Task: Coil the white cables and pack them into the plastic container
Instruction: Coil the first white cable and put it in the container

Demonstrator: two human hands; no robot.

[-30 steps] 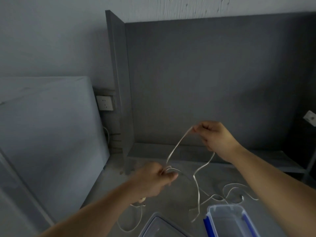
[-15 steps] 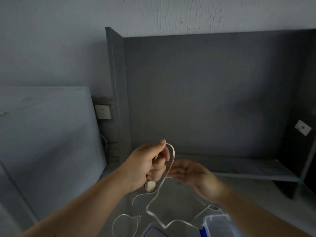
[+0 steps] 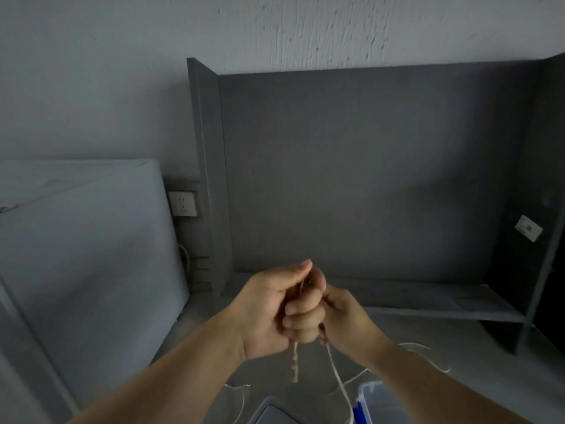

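My left hand [image 3: 272, 310] is closed around a white cable [image 3: 337, 381], held up above the desk. My right hand [image 3: 344, 316] presses against it from the right, fingers curled on the same cable. Two strands hang down below the fists; one ends in a blurred plug [image 3: 295, 367]. More white cable [image 3: 428, 351] lies loose on the desk at the right. The clear plastic container [image 3: 371, 402] with a blue clip sits at the bottom edge, partly behind my right forearm. Its lid [image 3: 269, 414] lies just to the left of it.
A grey desk [image 3: 195, 328] runs under my arms, with a low shelf [image 3: 428, 304] and a tall grey back panel [image 3: 367, 166] behind. A side panel [image 3: 204, 179] stands at the left. A wall socket [image 3: 182, 203] and a pale slab [image 3: 79, 255] lie further left.
My hands have come together from well apart: the right hand dropped from its raised pull and now closes on the cable beside the left fist. The camera has tilted up a little.
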